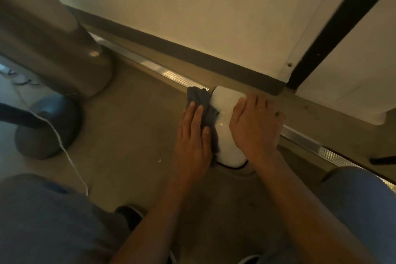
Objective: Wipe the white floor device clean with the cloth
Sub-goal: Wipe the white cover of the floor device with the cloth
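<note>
A smooth white floor device (225,111) with rounded ends stands on the floor against a metal threshold strip. A dark grey cloth (200,100) lies bunched against the device's left side. My left hand (192,141) presses the cloth onto that side with straight fingers. My right hand (257,126) rests flat over the device's right side, fingers spread and reaching toward the strip. The lower right part of the device is hidden under my right hand.
A metal threshold strip (162,70) runs diagonally below a white wall with a dark baseboard (192,51). A large grey cylinder (53,49) and a rounded base (49,126) with a white cord (64,148) stand at the left. My knees frame the bottom.
</note>
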Demonstrator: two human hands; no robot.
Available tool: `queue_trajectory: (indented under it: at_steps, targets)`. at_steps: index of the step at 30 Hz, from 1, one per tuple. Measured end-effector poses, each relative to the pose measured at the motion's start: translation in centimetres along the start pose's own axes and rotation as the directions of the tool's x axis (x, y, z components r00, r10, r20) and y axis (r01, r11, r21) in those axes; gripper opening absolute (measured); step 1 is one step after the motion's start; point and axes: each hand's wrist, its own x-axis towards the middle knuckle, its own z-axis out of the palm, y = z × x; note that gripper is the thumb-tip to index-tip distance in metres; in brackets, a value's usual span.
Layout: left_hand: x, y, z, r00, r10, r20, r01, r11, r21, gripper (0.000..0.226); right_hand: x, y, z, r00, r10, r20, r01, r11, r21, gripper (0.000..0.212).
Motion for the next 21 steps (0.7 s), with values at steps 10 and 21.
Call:
queue_trajectory:
  at_steps: [10, 21]
  targets:
    - [8.1, 3.5, 0.0, 0.983, -0.181, 0.012, 0.179, 0.977, 0.116, 0.039, 0.2, 0.8, 0.3, 0.994, -0.105, 0.010, 0.105, 0.994, 0.022, 0.051]
    - [-8.8, 3.4, 4.6, 0.942, -0.287, -0.175, 0.273, 0.957, -0.100, 0.048, 0.0, 1.2, 0.0, 0.984, -0.179, 0.004, 0.178, 0.981, 0.074, 0.046]
